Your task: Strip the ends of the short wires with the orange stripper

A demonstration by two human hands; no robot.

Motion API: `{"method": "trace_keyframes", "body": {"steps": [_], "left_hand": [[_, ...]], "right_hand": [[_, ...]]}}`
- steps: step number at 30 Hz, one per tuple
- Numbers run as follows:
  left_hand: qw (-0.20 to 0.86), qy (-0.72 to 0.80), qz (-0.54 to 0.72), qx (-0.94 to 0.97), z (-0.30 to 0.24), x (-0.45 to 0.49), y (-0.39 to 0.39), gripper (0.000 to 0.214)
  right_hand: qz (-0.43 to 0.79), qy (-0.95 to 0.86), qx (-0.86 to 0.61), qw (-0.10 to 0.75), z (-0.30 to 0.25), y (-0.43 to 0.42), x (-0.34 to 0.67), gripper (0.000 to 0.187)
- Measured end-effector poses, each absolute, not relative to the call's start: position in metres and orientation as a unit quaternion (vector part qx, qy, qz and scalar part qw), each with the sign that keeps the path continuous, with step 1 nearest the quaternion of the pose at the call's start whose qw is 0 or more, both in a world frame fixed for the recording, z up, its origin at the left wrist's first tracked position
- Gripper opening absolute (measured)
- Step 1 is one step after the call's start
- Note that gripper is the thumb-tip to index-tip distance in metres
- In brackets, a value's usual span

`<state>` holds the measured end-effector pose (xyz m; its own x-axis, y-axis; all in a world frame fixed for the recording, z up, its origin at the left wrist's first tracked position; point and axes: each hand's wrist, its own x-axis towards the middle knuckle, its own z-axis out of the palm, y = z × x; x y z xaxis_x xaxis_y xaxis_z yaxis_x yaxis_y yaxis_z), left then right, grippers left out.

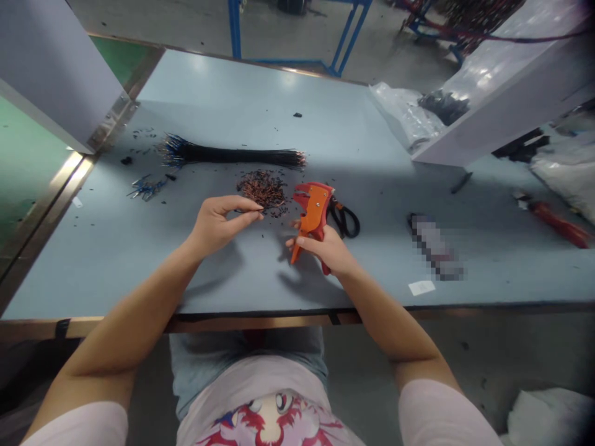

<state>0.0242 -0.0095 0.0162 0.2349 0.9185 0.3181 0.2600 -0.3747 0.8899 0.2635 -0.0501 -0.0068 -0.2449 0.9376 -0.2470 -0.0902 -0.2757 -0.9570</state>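
Note:
Orange and red wire strippers (316,207) are gripped in my right hand (332,248), their jaws pointing up and to the left. My left hand (220,223) is closed in a pinch on a thin black wire (261,209), of which only a little shows at the fingertips. Just beyond those fingertips lies a heap of short copper-coloured and black wire scraps (263,188). Behind the heap stretches a long bundle of black wires (237,154), with blue and metal ends on the left and bare copper ends on the right. Black-handled scissors (346,220) lie partly behind the strippers.
Several blue-ended pieces (147,187) lie left of the heap. To the right are a blurred-out object (434,244), a white paper slip (422,287), a black pen-like piece (462,183) and a red-handled tool (558,223). Plastic bags (409,114) sit by the right-hand panel (502,93).

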Motion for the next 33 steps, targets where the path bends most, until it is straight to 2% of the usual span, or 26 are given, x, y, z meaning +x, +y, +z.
{"method": "trace_keyframes", "body": {"steps": [6, 15, 17, 22, 24, 29, 33], "left_hand": [[0.340, 0.443, 0.437, 0.705, 0.018, 0.025, -0.011, 0.015], [0.324, 0.459, 0.432, 0.705, 0.018, 0.026, -0.010, 0.016], [0.362, 0.477, 0.375, 0.708, 0.018, 0.022, -0.007, 0.016], [0.482, 0.472, 0.104, 0.731, 0.011, 0.011, 0.001, 0.012], [0.494, 0.466, 0.069, 0.731, 0.006, 0.010, 0.004, 0.013], [0.338, 0.493, 0.207, 0.774, -0.006, 0.011, 0.012, 0.021], [0.318, 0.531, 0.326, 0.714, -0.010, 0.012, 0.018, 0.019]], "right_hand": [[0.642, -0.476, -0.471, 0.374, -0.008, -0.051, 0.266, 0.044], [0.649, -0.477, -0.463, 0.369, -0.006, -0.053, 0.263, 0.037], [0.645, -0.476, -0.468, 0.371, -0.005, -0.053, 0.263, 0.036], [0.636, -0.469, -0.485, 0.374, -0.002, -0.054, 0.262, 0.033], [0.638, -0.468, -0.485, 0.372, -0.002, -0.054, 0.262, 0.032], [0.644, -0.465, -0.477, 0.376, -0.003, -0.053, 0.262, 0.032], [0.645, -0.461, -0.477, 0.379, -0.003, -0.054, 0.262, 0.032]]}}
